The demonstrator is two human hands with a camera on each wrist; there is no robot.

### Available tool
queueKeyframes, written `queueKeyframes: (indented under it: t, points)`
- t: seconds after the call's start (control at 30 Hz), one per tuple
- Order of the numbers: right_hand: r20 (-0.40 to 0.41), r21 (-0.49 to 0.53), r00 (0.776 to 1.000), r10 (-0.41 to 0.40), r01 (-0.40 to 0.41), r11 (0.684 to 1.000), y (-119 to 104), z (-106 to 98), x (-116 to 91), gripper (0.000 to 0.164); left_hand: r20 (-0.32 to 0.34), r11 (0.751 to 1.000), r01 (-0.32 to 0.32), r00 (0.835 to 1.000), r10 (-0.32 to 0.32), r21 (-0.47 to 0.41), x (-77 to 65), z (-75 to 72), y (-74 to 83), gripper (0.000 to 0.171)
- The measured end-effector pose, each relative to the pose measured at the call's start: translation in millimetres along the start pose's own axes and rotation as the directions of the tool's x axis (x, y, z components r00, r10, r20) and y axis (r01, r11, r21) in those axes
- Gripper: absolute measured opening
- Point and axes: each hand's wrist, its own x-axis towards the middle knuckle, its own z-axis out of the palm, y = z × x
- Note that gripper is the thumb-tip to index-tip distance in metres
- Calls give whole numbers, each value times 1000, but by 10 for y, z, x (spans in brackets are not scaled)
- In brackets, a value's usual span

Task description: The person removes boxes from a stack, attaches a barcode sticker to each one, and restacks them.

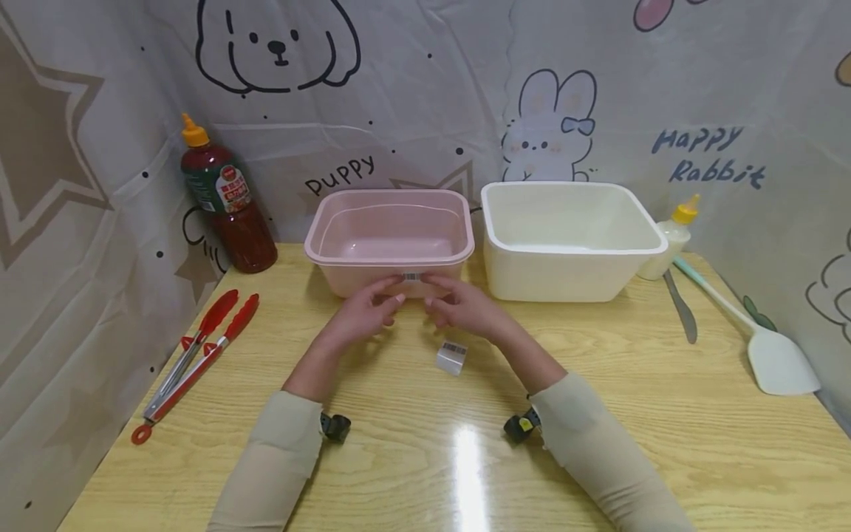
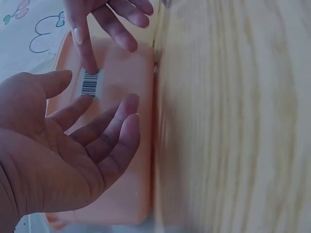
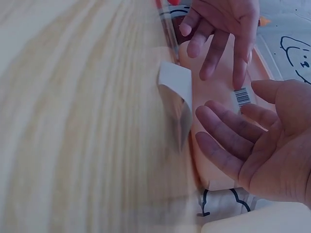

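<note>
A pink plastic bin (image 1: 346,279) stands against the backdrop, with a small white barcode sticker (image 1: 412,277) on its front wall. My left hand (image 1: 364,313) reaches to this wall, its index fingertip at one end of the sticker. From the other side my right hand (image 1: 467,307) puts its index fingertip at the opposite end. In the left wrist view the barcode sticker (image 2: 91,83) lies flat between the two fingertips. The other fingers of both hands are loosely bent, holding nothing. A folded piece of white paper (image 1: 452,357) with a barcode lies on the table below the hands.
A white bin (image 1: 552,277) stands right of the pink one. Behind it at right are a white squeeze bottle (image 1: 671,240), a spreader knife (image 1: 681,309) and a white spatula (image 1: 781,362). At left are a red sauce bottle (image 1: 229,199) and red-handled tongs (image 1: 199,353).
</note>
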Motion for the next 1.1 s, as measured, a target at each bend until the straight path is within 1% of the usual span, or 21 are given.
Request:
queueKeyframes:
  t: [0.2,0.33,0.43,0.57,0.63,0.8,0.87,0.97,1.1]
  points:
    - [39,-28,999,-20,21,999,29,55,21,57,20,1000,-13,1000,13,25,42,76,-39,59]
    - [24,-50,999,-38,39,998,-8,76,42,56,22,999,-40,999,40,27,44,109,-4,60]
    - [7,-65,999,-53,54,996,-52,74,54,56,23,998,-51,998,50,24,32,100,38,61]
    - [-7,-71,997,-72,71,995,-92,48,49,55,16,998,-61,998,61,24,6,51,87,61]
    - [-15,-69,998,-63,62,996,-103,28,34,54,10,998,-63,998,63,23,-4,26,96,60]
    - [-39,-93,999,-7,3,996,-95,-13,-12,53,-3,998,-50,999,50,30,-31,-28,89,56]
    - [-45,-100,999,-7,2,995,-73,-18,-19,54,-7,998,-48,999,48,38,-39,-40,84,56]
    - [-35,-75,999,-18,15,997,-24,-9,-16,55,8,998,-50,999,49,42,-31,-41,57,58]
    - [-11,-48,1000,-13,13,999,0,13,-19,56,61,998,-55,997,53,31,-5,-22,18,62]
